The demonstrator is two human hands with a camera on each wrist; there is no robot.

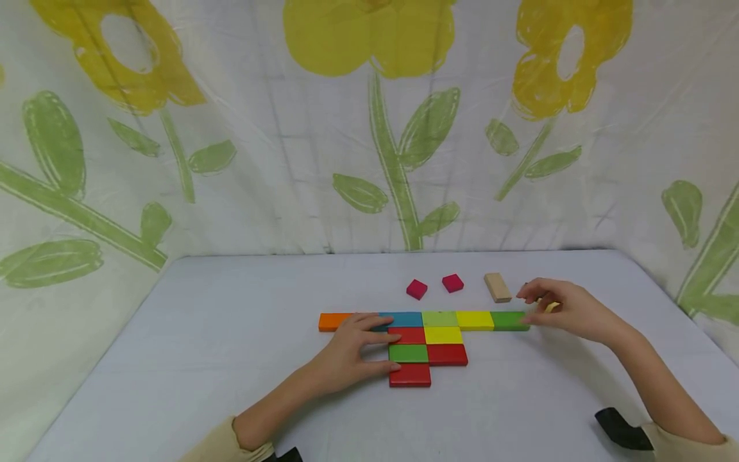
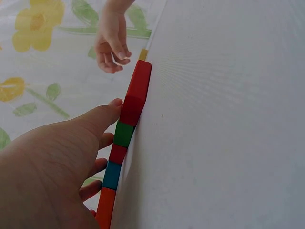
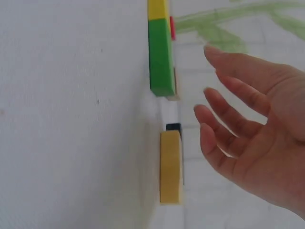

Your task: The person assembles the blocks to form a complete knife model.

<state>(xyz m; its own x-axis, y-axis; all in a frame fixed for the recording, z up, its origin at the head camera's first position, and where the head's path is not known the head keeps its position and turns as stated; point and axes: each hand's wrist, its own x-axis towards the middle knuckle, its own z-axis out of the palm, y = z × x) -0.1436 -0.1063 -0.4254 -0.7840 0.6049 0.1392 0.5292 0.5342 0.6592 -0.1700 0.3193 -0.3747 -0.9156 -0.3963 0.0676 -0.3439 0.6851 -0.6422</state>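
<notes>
Flat coloured blocks lie edge to edge: a long row runs from an orange block [image 1: 333, 322] to a green block [image 1: 510, 321] [image 3: 161, 57], with shorter rows below it. My left hand [image 1: 346, 359] [image 2: 57, 157] rests with spread fingers along the left side, its thumb by the lowest red block [image 1: 410, 375] [image 2: 136, 90] and fingertips over the blue and upper red blocks. Just off the row's right end, my right hand [image 1: 577, 314] [image 3: 267, 109] hovers with loosely bent fingers, holding nothing. Partly behind it sits a yellowish block [image 1: 552, 307] [image 3: 170, 167].
Two small crimson blocks [image 1: 417, 289] [image 1: 453, 283] and a pale wooden block [image 1: 498, 287] lie behind the long row. A dark piece [image 3: 174, 127] shows beyond the yellowish block in the right wrist view. A flower-patterned cloth [image 1: 312, 218] hangs behind the white table [image 1: 231, 321].
</notes>
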